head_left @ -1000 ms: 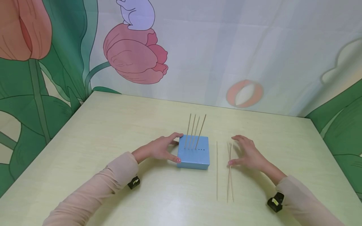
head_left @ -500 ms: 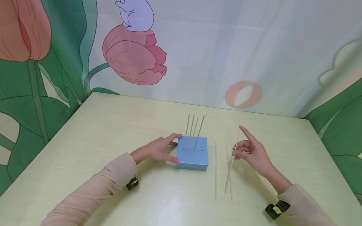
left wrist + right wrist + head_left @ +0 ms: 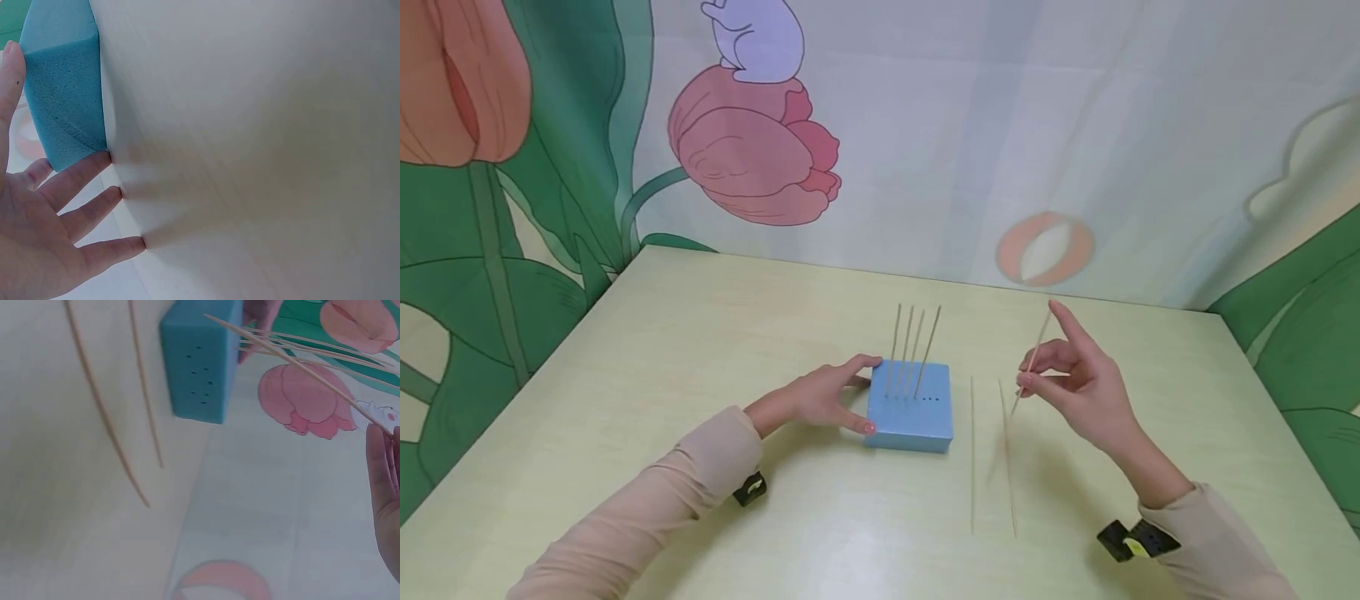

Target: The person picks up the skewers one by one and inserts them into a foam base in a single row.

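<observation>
A blue foam block (image 3: 912, 425) stands on the table with several thin sticks (image 3: 910, 350) upright in its row of small holes. At its left side my left hand (image 3: 822, 396) holds it, thumb at the near corner and index finger at the far one. In the left wrist view, the other fingertips (image 3: 134, 245) rest on the tabletop. My right hand (image 3: 1086, 390) pinches one thin wooden stick (image 3: 294, 362) between thumb and fingers, index fingertip at its upper end. That stick slants, its lower end pointing toward the table right of the block.
Two more sticks lie on the table right of the block, one nearer to it (image 3: 973, 458) and one farther right (image 3: 1010, 475). Behind the table (image 3: 760, 308) hangs a curtain (image 3: 917, 167) printed with flowers. Each wrist bears a small black device (image 3: 1138, 540).
My right hand has picked one stick out of the crossed pair, raised it and tilted it more upright. My left hand has stayed at the block.
</observation>
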Demonstrator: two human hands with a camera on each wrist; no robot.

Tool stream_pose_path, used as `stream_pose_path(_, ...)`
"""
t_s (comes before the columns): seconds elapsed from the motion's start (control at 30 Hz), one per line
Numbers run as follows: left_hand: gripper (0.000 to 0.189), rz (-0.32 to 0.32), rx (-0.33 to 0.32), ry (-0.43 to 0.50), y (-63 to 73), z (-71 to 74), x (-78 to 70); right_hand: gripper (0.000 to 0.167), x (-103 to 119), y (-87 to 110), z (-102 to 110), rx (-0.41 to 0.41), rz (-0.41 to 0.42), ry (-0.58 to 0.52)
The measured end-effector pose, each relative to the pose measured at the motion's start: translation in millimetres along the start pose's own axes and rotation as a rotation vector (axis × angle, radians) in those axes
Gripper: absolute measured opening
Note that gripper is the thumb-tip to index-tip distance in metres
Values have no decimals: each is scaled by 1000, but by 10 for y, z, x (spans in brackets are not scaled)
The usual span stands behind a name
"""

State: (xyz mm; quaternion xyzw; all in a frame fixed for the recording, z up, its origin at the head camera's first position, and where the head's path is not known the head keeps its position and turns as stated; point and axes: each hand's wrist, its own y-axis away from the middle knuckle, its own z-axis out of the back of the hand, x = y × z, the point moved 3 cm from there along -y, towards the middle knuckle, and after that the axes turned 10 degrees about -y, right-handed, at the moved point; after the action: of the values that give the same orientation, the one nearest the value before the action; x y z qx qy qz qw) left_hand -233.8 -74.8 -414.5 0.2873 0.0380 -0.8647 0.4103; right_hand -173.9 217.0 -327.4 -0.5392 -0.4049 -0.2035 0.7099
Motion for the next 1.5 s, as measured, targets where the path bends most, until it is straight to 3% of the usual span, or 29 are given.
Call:
stream_pose_path(0.13,93,-2,3,8,-7,-9,-12,81,75,-66,-29,61,111,-20)
stream_pose_path(0.27,93,3,6,16,-15,-12,-26,78,120,-122,-77,67,154,52)
stream_pose_path(0.4,93,10,9,16,-16,-16,-27,80,157,-182,-138,29,158,155)
stream_pose_path(0.57,93,5,8,14,-12,-18,-27,54,193,-239,-202,-73,113,275)
stream_pose_path(0.7,93,-1,9,20,-10,-15,-34,40,202,-296,-240,-102,125,267)
stream_pose_path(1.0,93,0,13,7,-19,-20,-44,21,140,-449,-376,-57,161,157)
stream_pose_path(1.5,94,23,9,1,15,-2,-11,18,-22,-518,-556,-47,155,98)
